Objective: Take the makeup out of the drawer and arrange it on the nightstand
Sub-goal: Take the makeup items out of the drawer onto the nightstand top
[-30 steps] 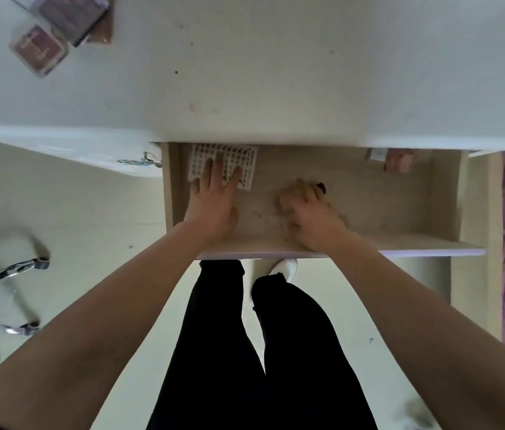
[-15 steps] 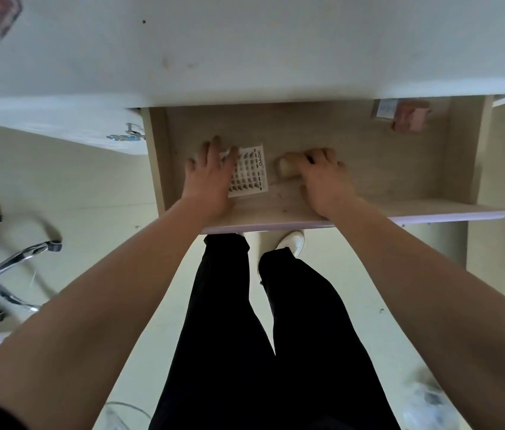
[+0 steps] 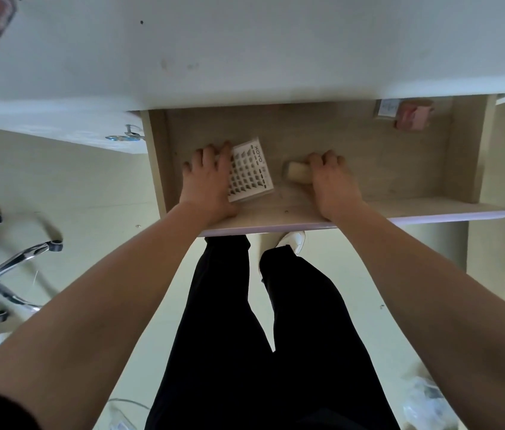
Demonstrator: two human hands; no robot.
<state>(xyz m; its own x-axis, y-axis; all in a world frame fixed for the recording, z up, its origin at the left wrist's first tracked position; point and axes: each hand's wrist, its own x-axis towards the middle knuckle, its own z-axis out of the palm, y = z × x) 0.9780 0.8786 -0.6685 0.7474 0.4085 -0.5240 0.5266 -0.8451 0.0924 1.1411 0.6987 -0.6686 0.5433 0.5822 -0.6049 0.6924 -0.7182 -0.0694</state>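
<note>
Pale woodgrain drawer [image 3: 369, 209], open: left hand [image 3: 204, 181] fingers curled together over the left edge of flat white grid-printed card [image 3: 249, 173], long axis front-to-back, near drawer front; right hand [image 3: 331, 184] fingers curled round stubby matte beige cylinder [image 3: 296, 172], lying sideways, rounded end pointing left.

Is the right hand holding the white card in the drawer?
No, the left hand holds the white card at its left edge, while the right hand grips a small beige thing to the card's right.
</note>
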